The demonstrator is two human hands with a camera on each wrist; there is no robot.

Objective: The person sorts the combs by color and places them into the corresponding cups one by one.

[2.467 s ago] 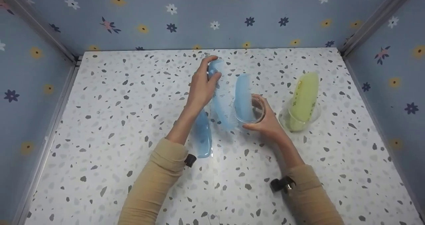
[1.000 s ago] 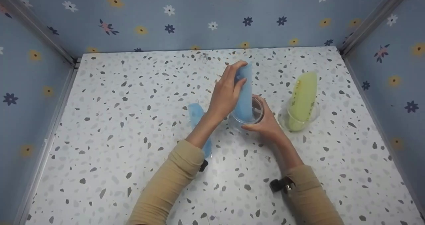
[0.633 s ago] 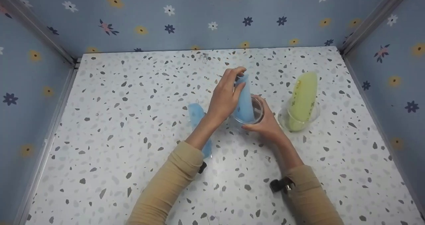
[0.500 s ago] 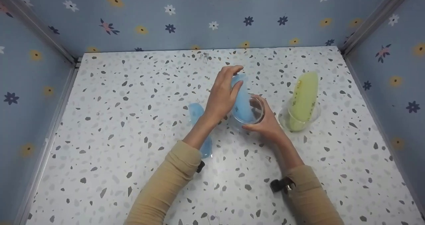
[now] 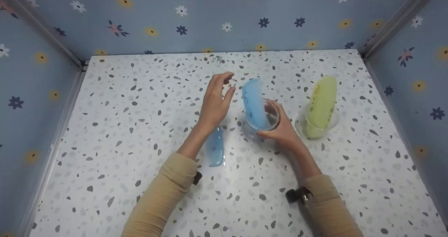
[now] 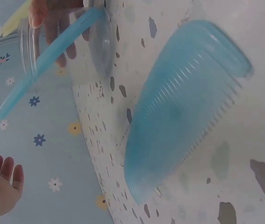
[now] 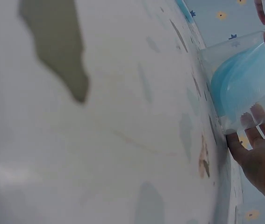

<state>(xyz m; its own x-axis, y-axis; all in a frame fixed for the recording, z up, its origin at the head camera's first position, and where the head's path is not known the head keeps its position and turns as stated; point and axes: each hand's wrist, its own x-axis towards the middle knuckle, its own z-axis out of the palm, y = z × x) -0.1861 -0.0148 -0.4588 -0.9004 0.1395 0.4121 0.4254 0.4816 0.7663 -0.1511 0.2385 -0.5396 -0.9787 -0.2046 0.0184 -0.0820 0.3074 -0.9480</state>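
My left hand [image 5: 215, 102] is in the air with fingers loosely bent and thumb apart, holding nothing. To its right, my right hand [image 5: 283, 128] grips a clear plastic cup [image 5: 250, 133], fingers curled around its side. Blue combs [image 5: 253, 100] lean inside that cup, overlapping each other, their ends poking out above the rim. Another blue comb [image 5: 216, 149] lies flat on the table, partly covered by my left forearm; the left wrist view shows this comb [image 6: 179, 107] whole, teeth along one side. In the right wrist view, blue shows through the cup wall [image 7: 216, 60].
A second clear cup [image 5: 301, 125] stands at the right with a yellow-green comb [image 5: 323, 97] upright in it. Flower-patterned panels [image 5: 224, 16] border the back and both sides of the speckled table [image 5: 115, 125].
My left hand brought a blue comb rightward, put it into the cup beside the one there, let go and drew back left. My right hand kept its hold on the cup.
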